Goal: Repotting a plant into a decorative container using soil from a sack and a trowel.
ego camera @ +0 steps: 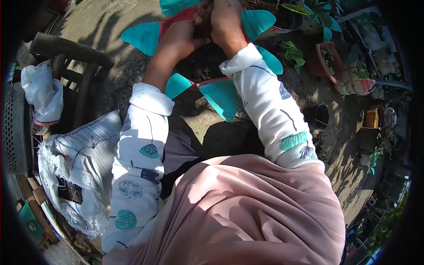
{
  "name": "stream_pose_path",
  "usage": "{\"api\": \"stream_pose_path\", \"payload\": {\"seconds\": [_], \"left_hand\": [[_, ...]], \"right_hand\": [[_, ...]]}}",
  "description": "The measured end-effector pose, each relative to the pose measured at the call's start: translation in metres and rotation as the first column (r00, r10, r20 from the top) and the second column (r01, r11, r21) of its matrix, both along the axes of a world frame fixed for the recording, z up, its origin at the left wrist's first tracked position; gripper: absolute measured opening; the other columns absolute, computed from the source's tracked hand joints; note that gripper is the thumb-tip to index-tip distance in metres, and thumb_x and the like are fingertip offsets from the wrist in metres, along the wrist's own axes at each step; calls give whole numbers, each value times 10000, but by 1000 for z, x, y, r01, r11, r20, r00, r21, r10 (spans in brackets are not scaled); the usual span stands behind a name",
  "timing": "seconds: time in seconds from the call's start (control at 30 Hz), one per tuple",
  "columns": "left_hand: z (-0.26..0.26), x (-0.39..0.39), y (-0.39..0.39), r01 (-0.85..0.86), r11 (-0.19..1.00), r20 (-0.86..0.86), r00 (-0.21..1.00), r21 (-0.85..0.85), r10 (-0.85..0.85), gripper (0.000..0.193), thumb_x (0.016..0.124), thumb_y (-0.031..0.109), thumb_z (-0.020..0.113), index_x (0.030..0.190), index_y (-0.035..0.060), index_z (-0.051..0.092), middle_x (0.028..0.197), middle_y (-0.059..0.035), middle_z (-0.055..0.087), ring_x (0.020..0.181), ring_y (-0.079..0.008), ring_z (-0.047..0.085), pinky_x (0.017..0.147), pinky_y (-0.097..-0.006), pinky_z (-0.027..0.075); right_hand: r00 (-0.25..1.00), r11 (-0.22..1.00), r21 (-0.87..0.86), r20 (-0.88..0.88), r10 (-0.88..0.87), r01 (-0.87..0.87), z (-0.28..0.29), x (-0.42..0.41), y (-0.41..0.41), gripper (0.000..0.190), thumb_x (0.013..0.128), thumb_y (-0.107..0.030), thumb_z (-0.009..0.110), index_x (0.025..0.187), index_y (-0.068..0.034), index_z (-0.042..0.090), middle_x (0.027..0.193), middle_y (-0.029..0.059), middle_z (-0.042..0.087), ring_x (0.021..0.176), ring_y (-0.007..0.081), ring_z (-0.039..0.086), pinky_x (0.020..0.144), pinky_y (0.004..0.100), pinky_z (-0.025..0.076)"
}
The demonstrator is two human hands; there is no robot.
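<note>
A planter with a red rim and turquoise petal-shaped flaps stands before me at the top of the view, with dark soil inside it. My left hand reaches over its left side, thumb pointing inward. Beside it, my right hand is bent down over the planter's middle, its fingers mostly hidden. The two hands are close together over the soil. Whether either one holds something cannot be made out.
A black pot of soil is at the upper right, near a leafy plant and a tilted terracotta pot. An empty dark pot lies lower. At left are a bamboo seat, a plastic bag and an opened white woven sack.
</note>
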State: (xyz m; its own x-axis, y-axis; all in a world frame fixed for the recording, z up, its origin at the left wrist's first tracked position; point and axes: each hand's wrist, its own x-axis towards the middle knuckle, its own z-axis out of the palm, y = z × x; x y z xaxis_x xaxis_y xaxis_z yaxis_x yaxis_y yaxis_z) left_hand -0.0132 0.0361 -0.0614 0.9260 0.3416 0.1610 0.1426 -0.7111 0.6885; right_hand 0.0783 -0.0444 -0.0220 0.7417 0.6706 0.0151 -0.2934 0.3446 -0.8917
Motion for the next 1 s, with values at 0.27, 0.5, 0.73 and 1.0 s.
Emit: {"api": "stream_pose_path", "payload": {"seconds": [0.27, 0.5, 0.73, 1.0], "left_hand": [[56, -8, -13, -8, 996, 196, 981, 89, -10, 309, 766, 160, 676, 1016, -8, 607, 907, -178, 666, 843, -325, 650, 748, -355, 491], [4, -6, 5, -71, 992, -135, 987, 104, 85, 404, 740, 296, 713, 988, -11, 625, 917, -222, 637, 899, -366, 606, 771, -418, 465], [73, -18, -15, -81, 996, 6, 997, 42, 80, 302, 751, 169, 670, 961, -40, 611, 841, -209, 651, 804, -335, 641, 691, -376, 481], [8, -7, -11, -73, 982, -149, 984, 175, 100, 385, 734, 298, 717, 918, -28, 629, 849, -222, 634, 813, -367, 618, 700, -430, 481]], "right_hand": [[999, 979, 196, -5, 52, -50, 63, -2, -11, 255, 895, -208, 429, 697, -49, 450, 554, 56, 447, 458, 170, 446, 433, 292, 394], [996, 996, 47, -47, 80, -77, 9, 3, 11, 229, 901, -166, 421, 760, -4, 498, 574, 62, 449, 456, 163, 442, 404, 304, 370], [989, 965, 216, 28, 147, -150, 71, -8, -8, 237, 879, -201, 441, 707, -40, 463, 568, 67, 459, 434, 170, 433, 413, 295, 381], [988, 988, 60, -50, 146, -143, 5, 6, 0, 269, 888, -223, 405, 722, -24, 477, 576, 86, 476, 441, 195, 467, 398, 318, 385]]}}
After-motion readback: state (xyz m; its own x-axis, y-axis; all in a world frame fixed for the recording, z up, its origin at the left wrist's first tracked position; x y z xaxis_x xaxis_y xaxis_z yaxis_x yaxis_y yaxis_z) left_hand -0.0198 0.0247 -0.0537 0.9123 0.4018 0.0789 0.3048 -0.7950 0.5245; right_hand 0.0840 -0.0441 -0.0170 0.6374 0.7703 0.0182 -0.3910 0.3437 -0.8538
